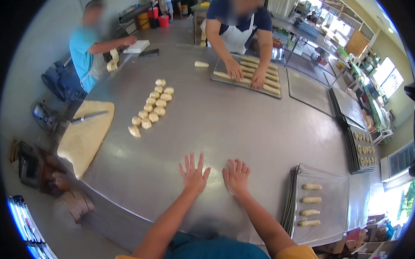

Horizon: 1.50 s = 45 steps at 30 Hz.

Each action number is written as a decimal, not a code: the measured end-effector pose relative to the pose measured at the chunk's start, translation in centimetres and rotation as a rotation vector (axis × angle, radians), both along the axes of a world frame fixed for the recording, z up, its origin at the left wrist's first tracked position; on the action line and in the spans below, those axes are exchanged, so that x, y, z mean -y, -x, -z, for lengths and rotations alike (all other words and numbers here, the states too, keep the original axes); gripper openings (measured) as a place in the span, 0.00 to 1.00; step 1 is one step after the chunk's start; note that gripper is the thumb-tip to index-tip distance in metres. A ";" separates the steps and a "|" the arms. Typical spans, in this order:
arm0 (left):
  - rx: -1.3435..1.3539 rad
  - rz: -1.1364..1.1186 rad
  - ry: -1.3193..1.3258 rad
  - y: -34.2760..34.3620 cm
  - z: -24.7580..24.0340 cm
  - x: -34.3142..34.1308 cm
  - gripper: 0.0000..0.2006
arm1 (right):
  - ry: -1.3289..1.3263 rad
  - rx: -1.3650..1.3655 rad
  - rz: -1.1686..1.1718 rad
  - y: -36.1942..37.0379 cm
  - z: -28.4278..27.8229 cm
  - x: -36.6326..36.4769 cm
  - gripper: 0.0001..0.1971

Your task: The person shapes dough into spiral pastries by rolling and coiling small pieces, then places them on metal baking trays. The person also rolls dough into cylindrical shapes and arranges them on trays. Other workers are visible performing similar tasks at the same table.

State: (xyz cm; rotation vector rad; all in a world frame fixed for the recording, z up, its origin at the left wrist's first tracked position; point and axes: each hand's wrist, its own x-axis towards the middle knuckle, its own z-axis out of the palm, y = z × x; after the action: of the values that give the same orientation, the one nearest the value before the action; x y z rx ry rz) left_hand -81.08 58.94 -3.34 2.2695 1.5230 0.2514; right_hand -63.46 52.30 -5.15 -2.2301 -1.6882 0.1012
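My left hand (194, 175) lies on the bare metal table (207, 134), its fingers spread, holding nothing. Beside it, my right hand (237, 176) rests palm down on the same surface, fingers slightly bent and apart, with no visible object under it. Ahead and to the left of my hands, two uneven rows of dough pieces (153, 104) stretch away from me. To the right of my right hand, a tray (331, 203) on a stack holds several short dough rolls (312, 200) in a column.
A flat dough sheet (89, 129) with a knife (89, 116) on it lies at the left edge. Across the table, a co-worker's hands touch long dough rolls on a tray (279, 96). Another person at far left handles dough (113, 64). More trays (311, 91) stand at right.
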 end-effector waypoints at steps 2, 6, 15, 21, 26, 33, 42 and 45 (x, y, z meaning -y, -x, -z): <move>-0.066 0.003 0.107 -0.3 -0.5 -0.2 0.33 | 0.030 -0.217 0.095 -0.6 -0.3 -0.9 0.24; 0.019 -0.073 -0.010 -1.8 -2.4 -2.8 0.34 | -0.141 -0.300 0.200 -1.7 -0.4 -2.6 0.26; 0.014 0.021 -0.078 -2.5 2.9 -4.4 0.34 | 0.034 -0.124 -0.013 -1.4 1.7 -3.6 0.28; -0.004 -0.019 -0.023 -0.7 2.6 -2.8 0.35 | -0.114 -0.200 0.114 -1.2 0.7 -1.3 0.32; -0.037 0.168 0.050 1.8 0.7 3.1 0.39 | 0.008 0.033 -0.029 0.3 0.3 2.2 0.34; 0.065 -0.008 -0.075 -0.2 -0.6 -2.2 0.36 | -0.147 -0.182 0.111 -1.5 -1.3 -1.9 0.36; -0.067 0.051 -0.027 -1.9 3.1 -5.3 0.32 | -0.012 0.002 0.029 -1.8 1.4 -4.9 0.31; 0.036 0.075 0.140 -1.1 3.2 -6.4 0.29 | 0.084 -0.214 0.001 -3.7 2.2 -4.4 0.24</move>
State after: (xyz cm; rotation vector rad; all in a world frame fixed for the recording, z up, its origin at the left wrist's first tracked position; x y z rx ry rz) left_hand -80.00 65.34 -6.55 2.1954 1.3889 0.1586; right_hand -59.80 56.75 -7.34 -2.1901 -1.5947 0.4025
